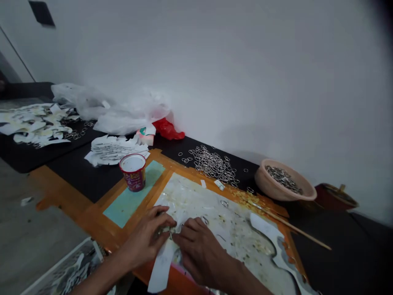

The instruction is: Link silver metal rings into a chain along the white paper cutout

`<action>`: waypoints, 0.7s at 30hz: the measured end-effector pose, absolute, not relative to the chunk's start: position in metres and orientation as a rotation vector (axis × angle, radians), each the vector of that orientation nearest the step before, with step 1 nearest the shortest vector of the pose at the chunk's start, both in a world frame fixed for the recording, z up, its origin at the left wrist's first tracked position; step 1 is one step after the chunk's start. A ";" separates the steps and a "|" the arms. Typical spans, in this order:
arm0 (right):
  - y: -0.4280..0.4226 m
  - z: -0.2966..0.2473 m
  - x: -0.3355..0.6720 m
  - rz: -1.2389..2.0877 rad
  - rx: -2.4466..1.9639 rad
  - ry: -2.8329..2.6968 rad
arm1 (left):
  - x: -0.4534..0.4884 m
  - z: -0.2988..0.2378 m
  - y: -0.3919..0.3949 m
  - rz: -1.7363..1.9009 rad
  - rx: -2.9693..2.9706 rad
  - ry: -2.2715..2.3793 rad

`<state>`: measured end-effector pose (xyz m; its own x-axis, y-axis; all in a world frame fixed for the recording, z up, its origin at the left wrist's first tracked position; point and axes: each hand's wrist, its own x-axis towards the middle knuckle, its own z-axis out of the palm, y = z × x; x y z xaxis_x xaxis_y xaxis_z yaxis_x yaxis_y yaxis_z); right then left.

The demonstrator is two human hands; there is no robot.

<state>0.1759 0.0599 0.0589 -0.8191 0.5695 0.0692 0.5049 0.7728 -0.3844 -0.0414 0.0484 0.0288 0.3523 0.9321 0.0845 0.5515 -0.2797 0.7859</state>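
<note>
Both hands meet over the near left part of a stained white work sheet [211,200]. My left hand [145,237] pinches a white strip [161,268] from the left, thumb and forefinger close together. From the right, the curled fingers of my right hand [201,250] press on the same strip. A small metal ring [172,232] shows between the fingertips, partly hidden by them. Below the hands, the strip's free end hangs toward the table's front edge. A few loose rings lie on the sheet just beyond my right hand.
Behind the sheet lies a pile of metal rings [211,164], beside a pink bowl [285,192] of metal pieces. A purple cup [133,174] stands left, near stacked white strips [115,149]. A thin stick [294,227] and a curved white piece [267,227] lie right.
</note>
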 end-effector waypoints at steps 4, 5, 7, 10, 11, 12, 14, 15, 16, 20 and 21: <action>0.060 0.058 0.179 0.506 -0.844 -2.759 | -0.041 0.034 0.060 0.607 2.073 1.253; 0.061 0.058 0.179 0.513 -0.838 -2.753 | -0.039 0.037 0.062 0.598 2.140 1.196; 0.061 0.057 0.181 0.526 -0.830 -2.743 | -0.036 0.042 0.066 0.605 2.276 1.080; 0.061 0.058 0.182 0.516 -0.833 -2.745 | -0.030 0.050 0.066 0.635 2.382 1.041; 0.061 0.058 0.183 0.506 -0.836 -2.745 | -0.029 0.053 0.066 0.629 2.403 1.067; 0.061 0.058 0.183 0.493 -0.843 -2.742 | -0.028 0.056 0.066 0.607 2.420 1.103; 0.060 0.058 0.184 0.468 -0.850 -2.724 | -0.028 0.063 0.065 0.519 2.416 1.158; 0.060 0.058 0.184 0.463 -0.852 -2.714 | -0.029 0.066 0.066 0.466 2.399 1.165; 0.060 0.057 0.185 0.462 -0.854 -2.705 | -0.029 0.069 0.066 0.415 2.375 1.155; 0.061 0.056 0.185 0.488 -0.850 -2.680 | -0.031 0.075 0.073 0.301 2.317 1.108; 0.061 0.056 0.186 0.492 -0.845 -2.673 | -0.030 0.075 0.075 0.287 2.313 1.112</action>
